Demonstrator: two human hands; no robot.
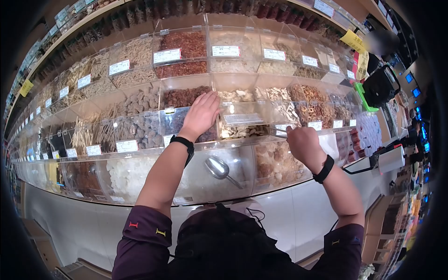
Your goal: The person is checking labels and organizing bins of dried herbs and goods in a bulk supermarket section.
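Lid (176,121), clear plastic, under flat left hand (201,114); right hand (302,142) fisted.

This is a shop selling loose dried goods. A long wall of clear plastic bins (140,105) runs in tiers, each filled with dried fruit, roots, mushrooms or pale lumps. Each is fronted by a white price label (166,56). A metal scoop (218,168) lies in one bin, a yellow tag (353,41) hangs above, and small lit screens (409,77) glow at the far end.
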